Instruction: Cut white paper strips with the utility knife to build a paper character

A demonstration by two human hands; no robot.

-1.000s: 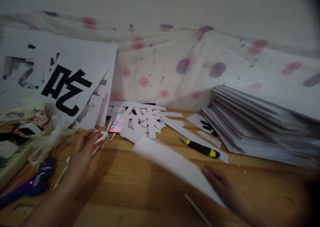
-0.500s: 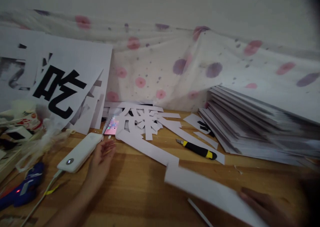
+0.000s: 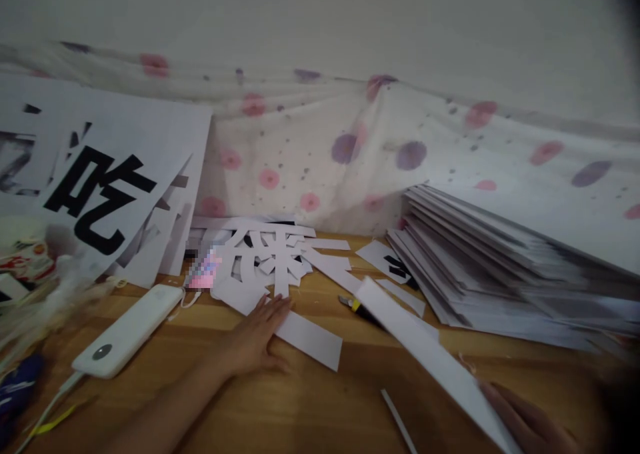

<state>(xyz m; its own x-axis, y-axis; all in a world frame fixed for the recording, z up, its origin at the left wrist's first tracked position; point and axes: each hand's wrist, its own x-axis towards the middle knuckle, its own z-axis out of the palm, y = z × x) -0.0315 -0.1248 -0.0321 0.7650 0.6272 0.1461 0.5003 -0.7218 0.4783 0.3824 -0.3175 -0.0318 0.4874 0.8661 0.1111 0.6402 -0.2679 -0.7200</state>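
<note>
My left hand (image 3: pixel 257 341) lies with its fingers stretched out over a white board strip (image 3: pixel 315 341) on the table, holding nothing. At the lower right my right hand (image 3: pixel 525 417) grips a long white strip (image 3: pixel 425 354) by its edge, raised and tilted up toward the left. A yellow-and-black utility knife (image 3: pixel 363 309) lies partly hidden behind this raised strip. Beyond my left hand rests a heap of white cut-out character pieces (image 3: pixel 283 257). A thin white sliver (image 3: pixel 399 421) lies on the wood between my hands.
A tall stack of white boards (image 3: pixel 480 267) stands at right. On the left are a white power bank (image 3: pixel 130 331) with a cable, a phone (image 3: pixel 203 277), a blue glue gun (image 3: pixel 20 387), a plastic bag (image 3: pixel 65 294) and leaning sheets with a black character (image 3: pixel 100 194).
My left hand has moved right, from beside the power bank onto the strip on the table. The strip in my right hand has swung to a steeper angle and now covers part of the knife.
</note>
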